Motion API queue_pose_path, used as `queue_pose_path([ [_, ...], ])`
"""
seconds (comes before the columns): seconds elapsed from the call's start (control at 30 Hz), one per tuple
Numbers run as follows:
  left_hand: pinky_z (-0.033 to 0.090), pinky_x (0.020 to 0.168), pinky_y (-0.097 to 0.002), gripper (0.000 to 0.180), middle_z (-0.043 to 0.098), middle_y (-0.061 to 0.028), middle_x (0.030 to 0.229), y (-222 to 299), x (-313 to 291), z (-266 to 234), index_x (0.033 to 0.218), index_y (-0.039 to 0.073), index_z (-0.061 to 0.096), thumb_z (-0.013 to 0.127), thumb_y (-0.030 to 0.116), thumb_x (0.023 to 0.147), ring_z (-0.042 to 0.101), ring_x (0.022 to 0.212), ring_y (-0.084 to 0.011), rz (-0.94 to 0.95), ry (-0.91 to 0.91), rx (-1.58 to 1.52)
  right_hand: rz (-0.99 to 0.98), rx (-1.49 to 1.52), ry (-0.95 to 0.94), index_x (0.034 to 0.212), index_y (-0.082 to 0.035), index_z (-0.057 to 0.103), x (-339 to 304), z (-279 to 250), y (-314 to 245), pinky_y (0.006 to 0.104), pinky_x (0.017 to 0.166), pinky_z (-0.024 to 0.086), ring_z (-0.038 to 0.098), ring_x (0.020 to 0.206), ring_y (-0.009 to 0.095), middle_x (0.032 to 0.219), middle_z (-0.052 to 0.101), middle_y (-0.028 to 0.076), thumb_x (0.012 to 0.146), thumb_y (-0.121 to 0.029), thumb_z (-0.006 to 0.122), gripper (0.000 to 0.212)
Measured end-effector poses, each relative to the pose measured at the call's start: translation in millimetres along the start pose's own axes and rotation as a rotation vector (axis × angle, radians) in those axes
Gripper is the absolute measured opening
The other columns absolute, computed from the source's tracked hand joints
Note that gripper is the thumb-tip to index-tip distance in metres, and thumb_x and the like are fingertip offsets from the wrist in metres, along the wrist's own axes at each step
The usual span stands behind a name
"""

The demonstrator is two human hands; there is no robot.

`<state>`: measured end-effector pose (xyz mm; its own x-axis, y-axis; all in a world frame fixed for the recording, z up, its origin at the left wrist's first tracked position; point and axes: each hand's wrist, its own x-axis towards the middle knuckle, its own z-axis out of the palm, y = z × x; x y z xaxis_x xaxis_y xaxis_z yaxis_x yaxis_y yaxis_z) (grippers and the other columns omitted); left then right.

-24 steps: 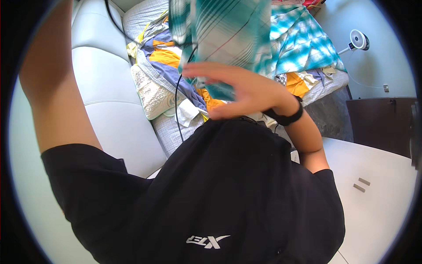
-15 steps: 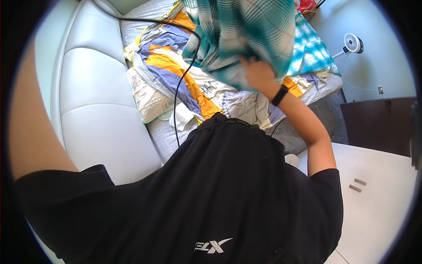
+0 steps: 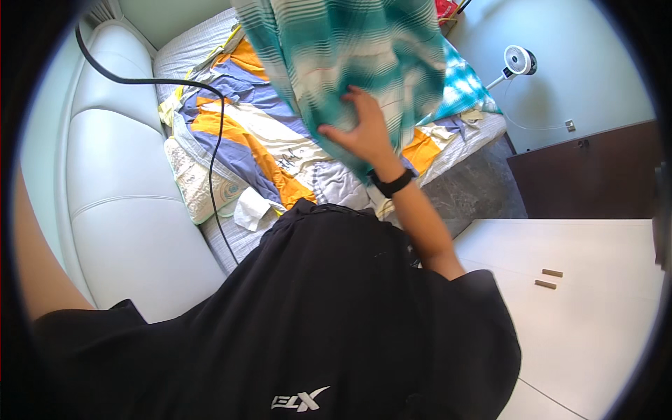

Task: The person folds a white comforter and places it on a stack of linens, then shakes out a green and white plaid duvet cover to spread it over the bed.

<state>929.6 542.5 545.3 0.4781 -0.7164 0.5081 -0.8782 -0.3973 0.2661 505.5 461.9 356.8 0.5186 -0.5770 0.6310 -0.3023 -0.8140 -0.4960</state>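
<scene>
A teal and white plaid cloth (image 3: 392, 49) hangs in front of me and runs out of the top of the view. Whether it is a garment or a bed cover I cannot tell. My right hand (image 3: 362, 133), with a black band on its wrist, is at the cloth's lower part. Thumb and fingers are spread apart, and they seem to touch the fabric without gripping it. Only my raised left arm shows, at the far left edge; its hand is out of view. Behind the cloth, an orange, purple and white cloth (image 3: 248, 136) lies spread on the bed (image 3: 199, 52).
A pale padded headboard (image 3: 115, 161) runs along the left. A black cable (image 3: 218, 133) arcs across the bed in front of a patterned pillow (image 3: 192, 178). White tissue (image 3: 252, 208) lies near me. At the right are a white fan (image 3: 516, 61) and a white cabinet (image 3: 581, 252).
My right hand has moved left along the plaid cloth, and its fingers show spread more clearly. The hanging cloth has swung and spread out lower. My view has shifted to the right.
</scene>
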Motion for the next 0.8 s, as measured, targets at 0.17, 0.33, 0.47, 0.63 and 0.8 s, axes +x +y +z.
queue_pose_path([
  [0.17, 0.051, 0.073, -0.0329, 0.018, 0.064, -0.0158, 0.090, 2, 12, -7, 0.095, -0.004, 0.064, 0.058, 0.008, 0.084, 0.062, 0.084, -0.0246, 0.017, 0.007, 0.032, 0.082, 0.105, -0.194, 0.118, -0.009, 0.053, -53, 24, 7, 0.0530, 0.103, 0.026, 0.027, 0.130, 0.045, 0.142, 0.029, 0.024, 0.050, -0.058, 0.080, 0.088],
  [0.33, 0.051, 0.074, -0.0334, 0.018, 0.064, -0.0164, 0.091, 6, 22, -24, 0.095, -0.004, 0.064, 0.057, 0.007, 0.084, 0.062, 0.085, -0.0254, 0.039, 0.008, 0.073, 0.275, 0.079, -0.459, 0.129, -0.012, 0.046, -78, 70, -18, 0.0696, 0.099, 0.012, 0.005, 0.132, 0.055, 0.148, 0.008, 0.027, 0.045, -0.073, 0.072, 0.107],
  [0.47, 0.051, 0.074, -0.0338, 0.018, 0.064, -0.0169, 0.092, 8, 20, -46, 0.096, -0.004, 0.064, 0.057, 0.007, 0.083, 0.062, 0.086, -0.0261, 0.040, 0.025, 0.109, 0.441, 0.009, -0.624, 0.134, -0.009, 0.040, -72, 96, -26, 0.0701, 0.098, 0.015, 0.004, 0.130, 0.058, 0.146, 0.001, 0.031, 0.048, -0.075, 0.070, 0.112],
  [0.63, 0.051, 0.074, -0.0344, 0.018, 0.064, -0.0176, 0.093, 12, 5, -73, 0.096, -0.004, 0.064, 0.056, 0.007, 0.083, 0.062, 0.087, -0.0270, 0.025, 0.056, 0.140, 0.212, 0.050, -0.506, 0.135, -0.005, 0.033, -64, 111, -40, 0.0568, 0.104, 0.023, 0.016, 0.131, 0.052, 0.145, 0.012, 0.028, 0.056, -0.067, 0.072, 0.108],
  [0.8, 0.051, 0.074, -0.0349, 0.019, 0.064, -0.0182, 0.094, 31, -9, -103, 0.097, -0.004, 0.064, 0.056, 0.006, 0.083, 0.062, 0.088, -0.0279, 0.041, 0.107, 0.156, -0.009, 0.160, -0.249, 0.130, 0.001, 0.033, -54, 123, -53, 0.0461, 0.103, 0.030, 0.030, 0.125, 0.043, 0.134, 0.031, 0.028, 0.066, -0.048, 0.073, 0.090],
])
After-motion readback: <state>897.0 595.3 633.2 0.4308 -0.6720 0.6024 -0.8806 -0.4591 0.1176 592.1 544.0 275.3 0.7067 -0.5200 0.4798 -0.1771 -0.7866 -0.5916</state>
